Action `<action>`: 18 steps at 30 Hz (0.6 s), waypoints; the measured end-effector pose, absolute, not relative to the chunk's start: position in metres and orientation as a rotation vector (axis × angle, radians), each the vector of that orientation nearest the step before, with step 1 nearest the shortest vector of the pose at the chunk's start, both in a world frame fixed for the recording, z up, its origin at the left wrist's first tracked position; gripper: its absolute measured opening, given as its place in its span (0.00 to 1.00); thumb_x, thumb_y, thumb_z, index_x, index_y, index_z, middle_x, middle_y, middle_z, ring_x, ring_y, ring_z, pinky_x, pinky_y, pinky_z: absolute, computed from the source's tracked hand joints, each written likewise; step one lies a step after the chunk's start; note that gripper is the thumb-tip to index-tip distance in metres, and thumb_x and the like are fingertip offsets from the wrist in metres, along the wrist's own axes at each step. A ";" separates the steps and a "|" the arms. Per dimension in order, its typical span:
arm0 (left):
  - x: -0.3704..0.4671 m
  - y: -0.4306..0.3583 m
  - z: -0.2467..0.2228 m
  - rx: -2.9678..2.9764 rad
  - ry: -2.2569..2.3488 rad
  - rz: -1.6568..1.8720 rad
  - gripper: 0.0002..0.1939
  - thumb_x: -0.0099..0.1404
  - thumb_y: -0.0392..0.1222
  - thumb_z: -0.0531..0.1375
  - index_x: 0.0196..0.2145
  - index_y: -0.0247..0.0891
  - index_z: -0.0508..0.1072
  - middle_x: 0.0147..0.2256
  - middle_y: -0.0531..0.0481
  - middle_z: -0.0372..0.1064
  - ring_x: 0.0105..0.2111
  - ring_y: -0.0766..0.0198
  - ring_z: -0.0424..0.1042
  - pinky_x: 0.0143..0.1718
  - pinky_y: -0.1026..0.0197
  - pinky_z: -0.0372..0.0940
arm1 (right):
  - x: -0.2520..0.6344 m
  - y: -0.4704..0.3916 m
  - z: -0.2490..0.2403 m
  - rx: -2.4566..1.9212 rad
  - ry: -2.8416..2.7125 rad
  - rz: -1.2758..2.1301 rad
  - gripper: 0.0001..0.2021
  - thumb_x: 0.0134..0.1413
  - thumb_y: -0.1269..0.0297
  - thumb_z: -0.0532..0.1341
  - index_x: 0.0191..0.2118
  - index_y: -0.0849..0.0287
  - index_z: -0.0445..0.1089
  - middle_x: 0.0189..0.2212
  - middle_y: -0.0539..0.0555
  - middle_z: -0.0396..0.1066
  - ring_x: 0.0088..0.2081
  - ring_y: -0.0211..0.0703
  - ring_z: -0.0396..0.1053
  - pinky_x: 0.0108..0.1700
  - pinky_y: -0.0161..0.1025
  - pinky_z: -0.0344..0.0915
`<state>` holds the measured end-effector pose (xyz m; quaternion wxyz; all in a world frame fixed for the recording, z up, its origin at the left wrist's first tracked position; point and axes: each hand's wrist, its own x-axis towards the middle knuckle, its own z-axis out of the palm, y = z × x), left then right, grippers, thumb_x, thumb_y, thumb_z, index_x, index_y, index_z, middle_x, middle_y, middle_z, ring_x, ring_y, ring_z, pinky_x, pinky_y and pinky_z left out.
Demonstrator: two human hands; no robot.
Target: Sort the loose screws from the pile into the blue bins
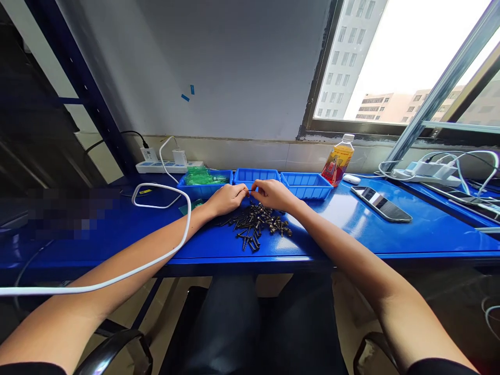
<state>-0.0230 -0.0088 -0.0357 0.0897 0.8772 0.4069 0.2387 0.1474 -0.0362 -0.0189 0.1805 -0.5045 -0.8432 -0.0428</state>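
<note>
My left hand (229, 199) and my right hand (274, 194) meet with pinched fingertips just above a pile of dark screws (253, 224) on the blue table. Whatever lies between the fingertips is too small to make out. Right behind my hands stands the middle blue bin (257, 173), partly covered by them. To its left, a blue bin (205, 189) holds green plastic bags (203, 176). The right-hand blue bin (308, 191) sits beyond my right wrist. Another green bag (189, 207) lies flat by my left wrist.
A white cable (189, 219) loops across my left forearm. On the right are a drink bottle (338, 160), a white earbud case (351, 179) and a phone (380, 203). Power strips (164, 167) with plugs stand at the back left and far right. The table's front edge (250, 268) runs below.
</note>
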 end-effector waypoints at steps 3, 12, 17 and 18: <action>-0.023 -0.009 -0.035 2.605 1.202 0.712 0.17 0.65 0.43 0.44 0.30 0.38 0.70 0.21 0.52 0.66 0.22 0.63 0.64 0.26 0.63 0.54 | 0.147 -0.037 -0.018 -1.413 -2.371 -0.123 0.09 0.57 0.66 0.54 0.42 0.58 0.68 0.29 0.50 0.72 0.30 0.37 0.66 0.32 0.33 0.52; -0.022 -0.010 -0.034 2.528 1.186 0.791 0.10 0.61 0.39 0.51 0.39 0.36 0.67 0.21 0.54 0.63 0.21 0.65 0.62 0.25 0.64 0.53 | 0.147 -0.038 -0.016 -1.455 -2.384 -0.154 0.11 0.56 0.69 0.52 0.41 0.59 0.70 0.31 0.52 0.73 0.33 0.40 0.67 0.33 0.34 0.52; -0.022 -0.009 -0.035 2.560 1.195 0.773 0.07 0.61 0.39 0.50 0.33 0.37 0.66 0.21 0.54 0.63 0.21 0.64 0.62 0.24 0.64 0.53 | 0.146 -0.038 -0.016 -1.457 -2.387 -0.121 0.11 0.56 0.68 0.52 0.41 0.59 0.70 0.31 0.52 0.73 0.32 0.39 0.66 0.32 0.34 0.52; -0.022 -0.009 -0.035 2.558 1.204 0.767 0.07 0.62 0.39 0.50 0.33 0.38 0.66 0.21 0.54 0.63 0.21 0.64 0.63 0.24 0.64 0.53 | 0.146 -0.038 -0.016 -1.452 -2.386 -0.119 0.11 0.56 0.68 0.53 0.41 0.59 0.70 0.31 0.52 0.73 0.31 0.39 0.66 0.32 0.34 0.52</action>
